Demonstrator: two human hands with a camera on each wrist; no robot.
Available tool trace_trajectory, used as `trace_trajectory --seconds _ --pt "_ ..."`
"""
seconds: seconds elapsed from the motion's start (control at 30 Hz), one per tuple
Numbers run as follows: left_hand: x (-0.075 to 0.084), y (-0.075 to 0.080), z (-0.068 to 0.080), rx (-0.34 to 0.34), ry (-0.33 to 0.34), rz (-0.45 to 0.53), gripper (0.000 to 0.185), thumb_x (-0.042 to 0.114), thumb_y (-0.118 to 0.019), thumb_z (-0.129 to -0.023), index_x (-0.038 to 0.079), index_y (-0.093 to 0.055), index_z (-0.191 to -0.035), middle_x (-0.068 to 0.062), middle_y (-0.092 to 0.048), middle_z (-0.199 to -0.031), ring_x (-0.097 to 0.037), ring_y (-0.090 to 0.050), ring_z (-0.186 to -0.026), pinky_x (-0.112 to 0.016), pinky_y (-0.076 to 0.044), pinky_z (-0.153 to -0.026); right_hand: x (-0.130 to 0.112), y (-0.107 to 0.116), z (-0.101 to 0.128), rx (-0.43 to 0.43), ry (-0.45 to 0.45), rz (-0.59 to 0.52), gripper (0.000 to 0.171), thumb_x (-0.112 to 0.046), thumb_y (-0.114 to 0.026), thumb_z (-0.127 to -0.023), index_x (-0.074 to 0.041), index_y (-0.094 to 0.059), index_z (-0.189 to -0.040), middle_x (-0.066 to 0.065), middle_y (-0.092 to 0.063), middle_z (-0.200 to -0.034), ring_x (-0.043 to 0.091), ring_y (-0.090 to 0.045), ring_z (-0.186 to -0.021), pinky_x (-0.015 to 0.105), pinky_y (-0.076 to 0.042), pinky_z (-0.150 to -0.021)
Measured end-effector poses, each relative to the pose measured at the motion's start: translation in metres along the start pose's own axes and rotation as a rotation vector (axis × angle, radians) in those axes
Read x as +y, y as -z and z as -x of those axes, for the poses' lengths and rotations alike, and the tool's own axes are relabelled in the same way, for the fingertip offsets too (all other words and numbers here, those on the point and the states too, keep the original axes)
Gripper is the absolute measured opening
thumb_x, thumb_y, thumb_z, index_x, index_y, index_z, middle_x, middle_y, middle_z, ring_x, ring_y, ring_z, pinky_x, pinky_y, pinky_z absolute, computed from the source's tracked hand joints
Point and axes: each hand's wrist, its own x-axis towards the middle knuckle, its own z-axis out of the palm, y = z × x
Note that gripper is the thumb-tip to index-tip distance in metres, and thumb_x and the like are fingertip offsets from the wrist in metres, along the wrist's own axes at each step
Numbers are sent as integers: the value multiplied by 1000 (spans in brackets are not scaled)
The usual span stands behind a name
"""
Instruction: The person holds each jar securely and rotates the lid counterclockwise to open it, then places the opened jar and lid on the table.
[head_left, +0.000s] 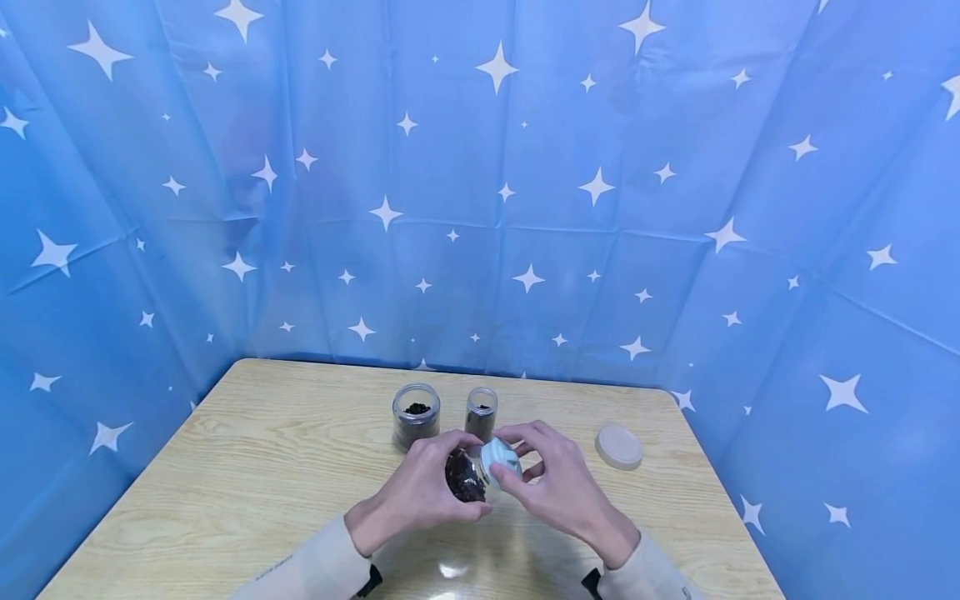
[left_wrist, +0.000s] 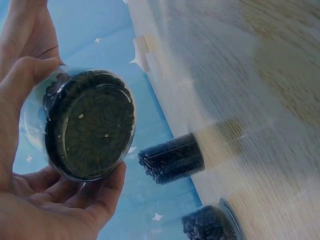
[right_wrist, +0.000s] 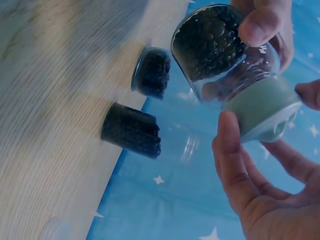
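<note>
A clear glass jar point(head_left: 465, 473) partly filled with dark beans is held tilted above the table. My left hand point(head_left: 423, 492) grips its body; the left wrist view shows the jar's base point(left_wrist: 92, 127) cupped in my fingers. My right hand point(head_left: 551, 483) holds the pale green lid point(head_left: 500, 461) on the jar's mouth, thumb and fingers curled around the lid point(right_wrist: 262, 107). In the right wrist view the jar point(right_wrist: 220, 50) shows the dark beans inside.
Two small open jars of dark contents stand behind my hands: a wider jar point(head_left: 416, 414) and a narrower jar point(head_left: 481, 412). A loose round beige lid point(head_left: 618, 446) lies to the right on the wooden table point(head_left: 247, 467). A blue starred curtain point(head_left: 480, 183) surrounds the table.
</note>
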Motion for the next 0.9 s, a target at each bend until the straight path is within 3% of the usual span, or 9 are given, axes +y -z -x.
trace_trajectory --seconds 0.5,0.9 --pt "3 2 -1 -17 11 0 77 37 -109 -76 13 -76 -140 3 -83 -122 -9 -77 -108 -27 -66 -96 1 4 0 -12 44 2 38 -24 -89 -103 -19 -78 -139 2 -78 -125 21 -79 -109 25 -69 -78" --pt "2 2 2 -14 13 -4 77 35 -109 -75 13 -75 -140 -1 -85 -125 -9 -77 -108 -26 -65 -95 11 7 -4 -90 269 12 52 -6 -88 -95 -15 -73 -144 2 -72 -141 15 -75 -117 30 -72 -91"
